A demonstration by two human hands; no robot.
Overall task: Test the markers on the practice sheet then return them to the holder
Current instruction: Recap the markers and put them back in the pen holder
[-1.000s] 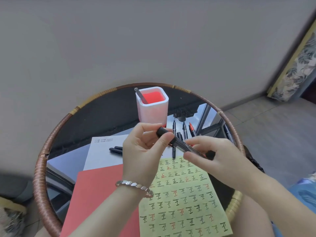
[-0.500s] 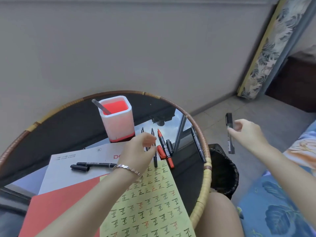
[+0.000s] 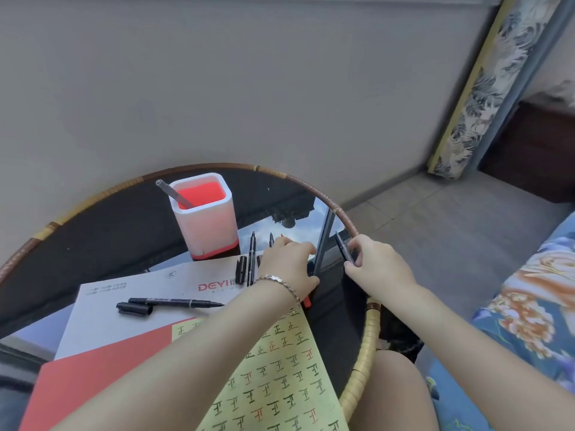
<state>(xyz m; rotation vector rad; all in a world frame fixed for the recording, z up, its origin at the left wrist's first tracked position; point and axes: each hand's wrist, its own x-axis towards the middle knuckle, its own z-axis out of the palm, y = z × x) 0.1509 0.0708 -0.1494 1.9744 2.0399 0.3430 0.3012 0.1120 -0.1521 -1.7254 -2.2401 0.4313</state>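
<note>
The white holder (image 3: 203,225) with a red inside stands at the back of the round table and holds one grey marker (image 3: 174,194). The yellow practice sheet (image 3: 280,368), covered in written characters, lies under my left forearm. My left hand (image 3: 289,262) is cupped over a cluster of loose markers; a red marker (image 3: 306,301) sticks out from under it, and whether the fingers grip it is hidden. My right hand (image 3: 373,265) pinches a black marker (image 3: 343,248) at the table's right rim. An uncapped black marker (image 3: 177,303) and its cap (image 3: 133,307) lie on white paper.
A black marker (image 3: 251,256) and a cap (image 3: 241,269) lie left of my left hand. A white printed sheet (image 3: 124,290) and a red folder (image 3: 93,384) cover the near table. A dark bin (image 3: 401,340) stands below the woven rim (image 3: 361,377). Blue floral fabric (image 3: 529,306) is at right.
My right hand came back from over the floor to the table's rim and now pinches a black marker there. My left hand moved right and down onto the loose markers.
</note>
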